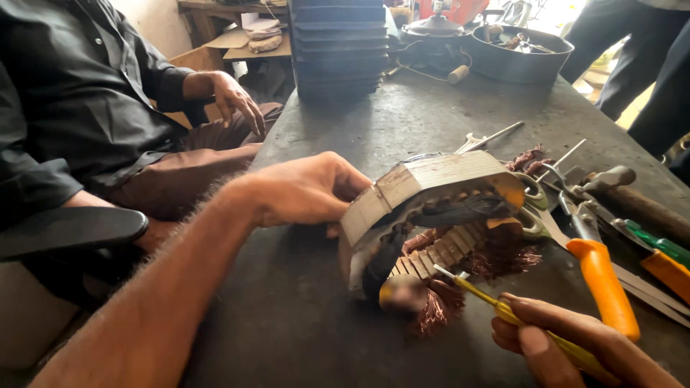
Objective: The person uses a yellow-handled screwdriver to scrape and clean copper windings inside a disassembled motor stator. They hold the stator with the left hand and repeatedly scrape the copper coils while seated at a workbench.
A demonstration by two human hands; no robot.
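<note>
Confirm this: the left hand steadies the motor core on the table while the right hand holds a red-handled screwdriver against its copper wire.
Not quite: the screwdriver in the right hand has a yellow handle, not red, as the head view shows. The rest holds: the left hand steadies the motor core on the table, near its copper wire.

Daylight enters from the top right corner, where the background is washed out to near white. The dark metal bench (345, 129) takes a soft, dull sheen across its far half and grows dimmer toward the viewer. Shadows are soft and short, pooling under the motor stator (431, 208) and beneath the left hand (305, 190). The seated person's dark shirt (79, 100) at left loses detail in shade. Focus is fair in the middle; the left forearm and the right hand (568, 348) near the lower edge look soft and smeared. Wide-angle stretch bends the frame's edges.
</note>
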